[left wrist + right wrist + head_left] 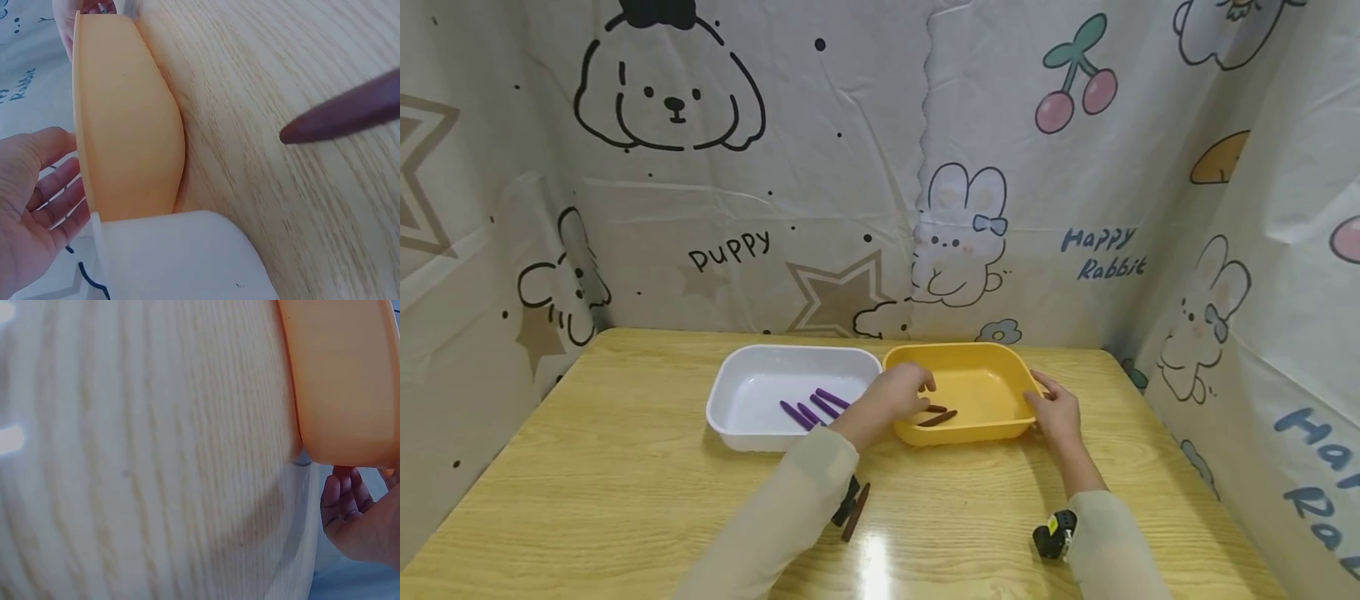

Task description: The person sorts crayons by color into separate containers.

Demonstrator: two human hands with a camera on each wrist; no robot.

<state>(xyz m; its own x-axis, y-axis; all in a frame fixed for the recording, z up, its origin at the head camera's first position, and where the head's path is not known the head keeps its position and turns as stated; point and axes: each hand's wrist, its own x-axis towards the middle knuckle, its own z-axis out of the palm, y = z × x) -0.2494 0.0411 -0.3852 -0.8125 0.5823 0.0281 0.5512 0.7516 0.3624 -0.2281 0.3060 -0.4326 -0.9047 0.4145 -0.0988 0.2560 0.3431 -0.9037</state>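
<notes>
A yellow plastic tray (977, 433) stands at the back of the table with two brown sticks (938, 418) in its left part. Over its left end is my left hand (895, 390), its fingers loosely bent and nothing visible between them. In the left wrist view that hand (37, 200) is beside the tray's rim. My right hand (1057, 412) holds the tray's right end, thumb at the rim and fingers outside against the wall. Against the tray's left side sits a white tray (752, 442) with several purple sticks (795, 414).
Another brown stick (856, 512) lies on the wooden table (625, 500) in front of the trays, close to the left wrist's camera. A printed cloth (850, 167) hangs behind the table and along its sides.
</notes>
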